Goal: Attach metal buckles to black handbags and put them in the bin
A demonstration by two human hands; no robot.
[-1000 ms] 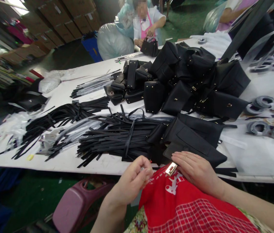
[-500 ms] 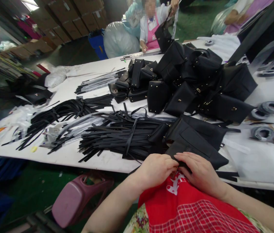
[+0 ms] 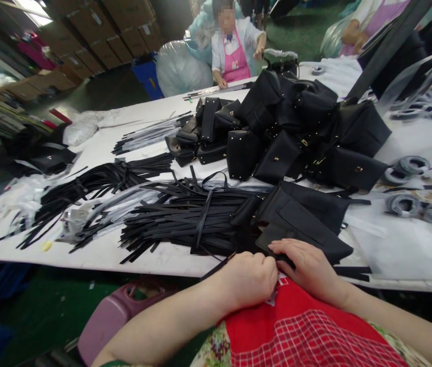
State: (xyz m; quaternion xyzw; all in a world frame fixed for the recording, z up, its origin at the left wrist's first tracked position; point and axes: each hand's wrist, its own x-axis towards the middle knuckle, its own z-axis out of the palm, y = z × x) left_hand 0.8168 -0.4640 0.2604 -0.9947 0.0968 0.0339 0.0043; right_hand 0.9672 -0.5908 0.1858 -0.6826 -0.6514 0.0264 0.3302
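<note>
Close to my body at the table's front edge lies a black handbag (image 3: 302,219), on its side with its near edge between my hands. My right hand (image 3: 309,267) curls over that edge, thumb beneath and fingers on top, gripping the bag. Right beside it, my left hand (image 3: 252,278) is closed in a fist against the red apron (image 3: 296,306); what its fingers pinch is hidden. A thin black strap (image 3: 218,267) shows just behind the left hand, and I cannot tell if it is held. Left of the bag lies a tied bundle of black straps (image 3: 173,224).
A heap of black handbags (image 3: 277,127) fills the table's middle. More black straps (image 3: 104,176) lie to the left, and rolls of grey strip (image 3: 410,168) to the right. Across the table sits a co-worker (image 3: 234,51) in a pink apron. A mauve stool (image 3: 104,321) stands below left.
My left hand has turned into a tighter fist and sits slightly lower, while my right stays on the bag. Across the table, the co-worker has lowered a raised arm and the bag there.
</note>
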